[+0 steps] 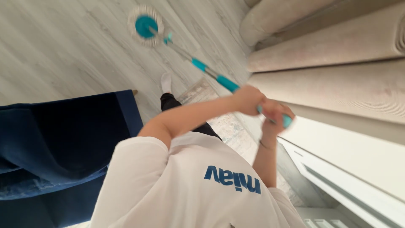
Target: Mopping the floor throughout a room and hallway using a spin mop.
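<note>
1. Mop [145, 26]: round teal-and-white head flat on pale wood floor, well ahead of one socked foot [166, 82].
2. Handle [211, 71]: long, stiff, likely light; teal grips suit holding.
3. Left hand [249, 99], right hand [274, 116]: fingers closed around the handle's top end.

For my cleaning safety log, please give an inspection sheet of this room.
Surface: pale wood-look floor.
Job's things: mop, its round head flat on the floor, teal and silver handle.
Clutter: dark blue sofa; patterned rug under the feet.
Grippers: left hand and right hand both closed on the mop's handle end.
Cables: nothing seen.
Surroundings: beige curtains; white sill.
</note>
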